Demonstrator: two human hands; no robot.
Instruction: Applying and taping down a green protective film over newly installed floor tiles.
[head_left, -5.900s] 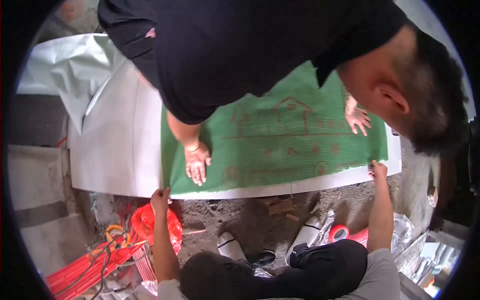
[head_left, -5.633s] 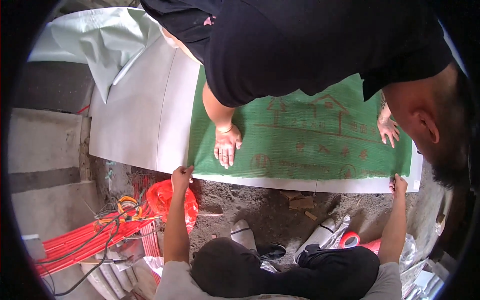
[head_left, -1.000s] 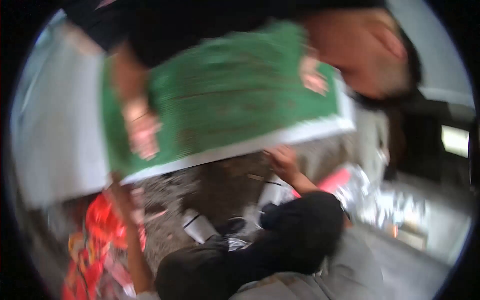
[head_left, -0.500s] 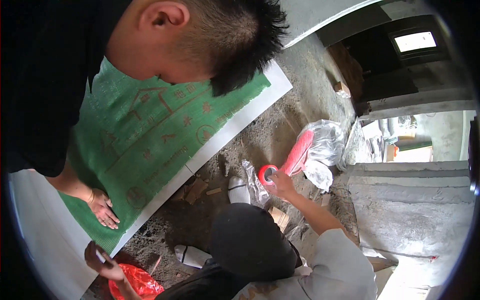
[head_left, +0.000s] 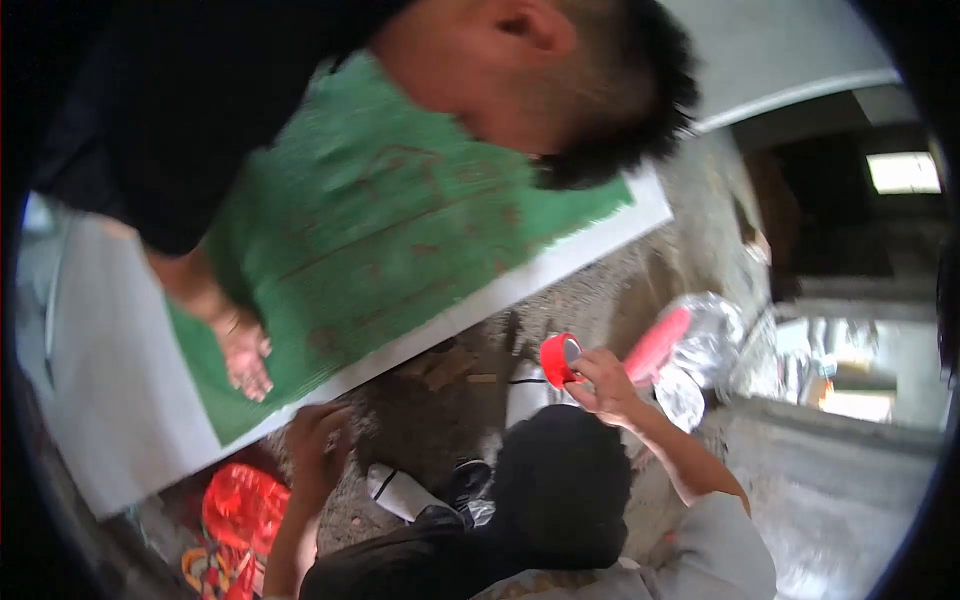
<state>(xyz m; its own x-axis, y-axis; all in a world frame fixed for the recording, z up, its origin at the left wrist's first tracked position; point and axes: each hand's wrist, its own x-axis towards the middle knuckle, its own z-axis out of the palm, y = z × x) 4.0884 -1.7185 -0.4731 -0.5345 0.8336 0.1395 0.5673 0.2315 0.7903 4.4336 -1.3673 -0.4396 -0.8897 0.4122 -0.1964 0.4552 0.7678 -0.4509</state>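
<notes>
My right hand (head_left: pixel 604 388) grips a roll of red tape (head_left: pixel 553 362) by its edge, held up over the floor. At the lower left my left hand (head_left: pixel 318 440) hovers near the edge of a green printed sheet (head_left: pixel 350 270). Its fingers look loosely bent and apart, somewhat blurred, with nothing visible in them. The green sheet lies on a white sheet or board (head_left: pixel 480 310), whose border shows along the near side. Another person in black leans over it, their hand (head_left: pixel 245 355) on or just above the green surface near its left corner.
A crumpled red plastic bag (head_left: pixel 243 505) lies at the lower left. Clear plastic (head_left: pixel 708 335) and a pink bundle (head_left: pixel 660 342) rest on the rough floor at the right. My white-socked foot (head_left: pixel 400 492) and dark knee (head_left: pixel 560 490) are close below. The other person's head (head_left: pixel 600 90) hangs over the sheet.
The view has shifted, moving most things rightward. My left hand has risen from beside the red bag toward the sheet's edge. The red tape stays in my right hand, turned somewhat.
</notes>
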